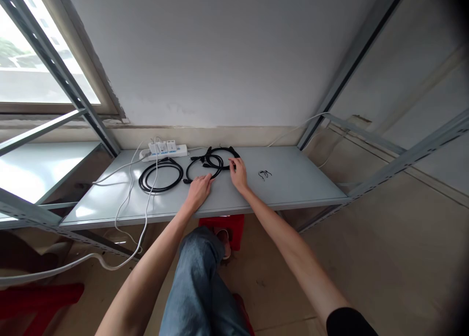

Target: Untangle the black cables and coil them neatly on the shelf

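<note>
Nearest the camera: the person's knee in blue jeans (200, 282), with both bare forearms reaching over it to a grey metal shelf (300, 179).

Left hand (200, 189): narrow, fingers together, tips on the near edge of the middle black cable coil (194, 167). Cannot tell whether they pinch it.

Right hand (239, 175): flat and spread, fingertips resting on the rear black cable coil (220, 150), gripping nothing. The two coils overlap at mid-shelf.

A third black coil (160, 177) lies apart to the left. A white power strip (166, 150) sits at the back edge, with white cords (130, 199) trailing off the shelf front. A small black tie (264, 175) lies to the right and a red stool (222, 226) stands below.

The blue marks on the strip's plugs are too small to read.
</note>
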`<control>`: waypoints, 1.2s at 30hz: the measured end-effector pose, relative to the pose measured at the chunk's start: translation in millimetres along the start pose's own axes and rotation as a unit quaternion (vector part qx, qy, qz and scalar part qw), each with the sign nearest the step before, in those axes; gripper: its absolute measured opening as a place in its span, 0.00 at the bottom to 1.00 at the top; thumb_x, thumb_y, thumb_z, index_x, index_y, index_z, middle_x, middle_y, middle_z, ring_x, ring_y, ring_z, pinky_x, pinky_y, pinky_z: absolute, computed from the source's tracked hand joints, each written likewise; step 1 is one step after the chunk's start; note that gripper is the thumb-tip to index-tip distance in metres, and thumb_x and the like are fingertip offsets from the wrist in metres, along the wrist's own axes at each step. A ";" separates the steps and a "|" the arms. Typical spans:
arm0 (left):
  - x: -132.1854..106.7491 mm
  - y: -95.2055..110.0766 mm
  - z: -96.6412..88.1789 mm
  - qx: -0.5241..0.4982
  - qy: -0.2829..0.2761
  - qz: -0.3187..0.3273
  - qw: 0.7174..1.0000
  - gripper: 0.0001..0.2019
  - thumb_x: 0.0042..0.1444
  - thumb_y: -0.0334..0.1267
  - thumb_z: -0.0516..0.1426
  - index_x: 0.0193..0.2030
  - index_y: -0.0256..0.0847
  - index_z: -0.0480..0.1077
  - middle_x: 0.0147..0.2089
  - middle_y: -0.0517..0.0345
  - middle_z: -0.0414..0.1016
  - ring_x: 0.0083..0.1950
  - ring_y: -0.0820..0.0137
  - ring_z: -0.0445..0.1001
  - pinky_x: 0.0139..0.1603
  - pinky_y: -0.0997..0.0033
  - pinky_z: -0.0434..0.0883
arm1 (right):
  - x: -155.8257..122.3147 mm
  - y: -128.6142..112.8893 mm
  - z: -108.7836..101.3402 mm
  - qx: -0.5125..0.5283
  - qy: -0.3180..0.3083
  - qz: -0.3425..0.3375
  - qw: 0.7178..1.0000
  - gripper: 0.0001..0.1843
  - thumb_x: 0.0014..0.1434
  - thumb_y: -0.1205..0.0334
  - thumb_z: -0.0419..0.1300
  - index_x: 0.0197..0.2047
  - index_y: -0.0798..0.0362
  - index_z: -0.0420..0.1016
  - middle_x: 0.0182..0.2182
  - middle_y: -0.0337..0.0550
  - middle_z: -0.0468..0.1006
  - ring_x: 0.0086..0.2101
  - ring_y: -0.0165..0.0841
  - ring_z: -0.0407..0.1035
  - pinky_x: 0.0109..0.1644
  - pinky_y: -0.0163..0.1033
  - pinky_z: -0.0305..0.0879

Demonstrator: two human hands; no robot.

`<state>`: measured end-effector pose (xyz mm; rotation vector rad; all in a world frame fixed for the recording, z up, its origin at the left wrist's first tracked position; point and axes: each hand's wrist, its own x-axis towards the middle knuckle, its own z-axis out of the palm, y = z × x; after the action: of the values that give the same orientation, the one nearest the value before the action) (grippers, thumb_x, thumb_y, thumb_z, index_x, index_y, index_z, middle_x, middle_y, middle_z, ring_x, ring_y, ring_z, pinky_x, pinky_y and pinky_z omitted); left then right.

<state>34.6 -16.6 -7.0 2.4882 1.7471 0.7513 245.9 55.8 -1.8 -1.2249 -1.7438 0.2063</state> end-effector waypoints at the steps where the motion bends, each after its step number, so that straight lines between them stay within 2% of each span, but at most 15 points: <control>1: -0.3 0.5 0.0 0.003 -0.007 0.005 1.000 0.15 0.79 0.43 0.46 0.45 0.45 0.71 0.41 0.44 0.83 0.43 0.53 0.80 0.48 0.59 0.67 | 12.9 -4.9 9.6 0.017 0.017 0.018 1.000 0.20 0.77 0.60 0.49 0.58 0.51 0.81 0.53 0.55 0.81 0.53 0.43 0.75 0.63 0.47 0.71; 4: -1.4 3.1 0.3 0.010 -0.023 0.032 0.999 0.14 0.79 0.44 0.48 0.45 0.45 0.72 0.40 0.45 0.82 0.44 0.54 0.80 0.48 0.60 0.68 | 54.4 -12.3 32.5 0.028 0.010 0.092 0.995 0.14 0.74 0.57 0.59 0.52 0.52 0.84 0.47 0.52 0.84 0.48 0.42 0.77 0.60 0.45 0.72; 7: -2.2 5.5 0.7 -0.005 -0.029 0.060 0.998 0.14 0.78 0.44 0.49 0.44 0.45 0.72 0.39 0.45 0.82 0.43 0.54 0.81 0.48 0.59 0.67 | 83.3 -7.2 49.7 0.016 -0.033 0.193 0.981 0.09 0.65 0.55 0.72 0.41 0.52 0.85 0.39 0.51 0.86 0.44 0.44 0.80 0.54 0.46 0.73; 9: -2.0 6.3 0.8 -0.026 -0.031 0.059 0.997 0.13 0.77 0.44 0.51 0.43 0.45 0.73 0.38 0.45 0.81 0.41 0.53 0.80 0.46 0.59 0.67 | 88.4 0.9 59.7 0.021 -0.042 0.232 0.972 0.10 0.61 0.56 0.75 0.33 0.51 0.83 0.33 0.49 0.85 0.41 0.44 0.80 0.51 0.46 0.73; 11: -1.3 6.7 0.7 -0.040 -0.036 0.050 0.997 0.12 0.76 0.43 0.53 0.42 0.45 0.73 0.37 0.45 0.81 0.40 0.53 0.80 0.45 0.59 0.65 | 82.9 9.3 68.8 0.024 -0.041 0.246 0.968 0.10 0.60 0.57 0.76 0.31 0.51 0.83 0.32 0.48 0.84 0.39 0.44 0.80 0.50 0.45 0.73; 14: -0.1 7.3 -0.3 -0.033 -0.057 0.048 0.997 0.10 0.74 0.43 0.55 0.41 0.45 0.75 0.37 0.46 0.82 0.41 0.52 0.81 0.44 0.60 0.64 | 64.5 18.1 79.7 0.003 -0.038 0.227 0.973 0.11 0.64 0.55 0.73 0.34 0.52 0.84 0.35 0.51 0.85 0.40 0.44 0.79 0.50 0.45 0.73; 17: 0.4 8.3 -2.2 -0.011 -0.090 0.036 0.995 0.09 0.72 0.42 0.58 0.41 0.45 0.76 0.36 0.45 0.82 0.42 0.50 0.81 0.43 0.60 0.64 | 48.6 21.5 84.9 -0.016 -0.005 0.147 0.989 0.16 0.70 0.50 0.66 0.35 0.53 0.84 0.36 0.53 0.83 0.41 0.43 0.77 0.52 0.44 0.72; 20: -0.3 10.0 -3.9 -0.012 -0.094 0.016 0.995 0.08 0.70 0.43 0.59 0.43 0.44 0.78 0.36 0.45 0.82 0.42 0.50 0.81 0.43 0.60 0.64 | 42.4 21.6 83.5 -0.012 0.040 0.094 0.995 0.14 0.70 0.54 0.64 0.38 0.54 0.84 0.39 0.53 0.82 0.43 0.42 0.74 0.55 0.45 0.72; 23: -1.0 11.5 -4.7 -0.026 -0.079 0.008 0.997 0.09 0.69 0.45 0.60 0.43 0.43 0.79 0.34 0.46 0.81 0.43 0.49 0.81 0.43 0.61 0.63 | 43.1 21.2 78.8 0.010 0.056 0.085 0.995 0.10 0.68 0.59 0.64 0.41 0.56 0.85 0.41 0.53 0.80 0.43 0.41 0.74 0.57 0.46 0.72; 29: 0.5 8.9 -4.5 -0.034 -0.061 -0.002 0.998 0.09 0.68 0.45 0.61 0.39 0.44 0.78 0.32 0.48 0.80 0.40 0.52 0.80 0.39 0.63 0.60 | 51.6 28.2 78.3 0.077 0.060 0.053 0.994 0.10 0.67 0.61 0.63 0.41 0.55 0.85 0.41 0.51 0.82 0.40 0.39 0.74 0.54 0.45 0.72; 36: -1.0 9.0 -11.0 -0.038 -0.066 -0.007 0.997 0.12 0.68 0.49 0.57 0.38 0.46 0.76 0.38 0.51 0.83 0.44 0.54 0.80 0.38 0.63 0.60 | 57.6 29.0 77.7 0.121 0.012 0.017 0.992 0.11 0.66 0.65 0.59 0.33 0.51 0.82 0.39 0.46 0.80 0.39 0.37 0.71 0.54 0.44 0.70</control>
<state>38.0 -23.7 4.8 2.4133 1.6582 0.6259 202.4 143.8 -25.6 -1.0745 -1.6250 0.4091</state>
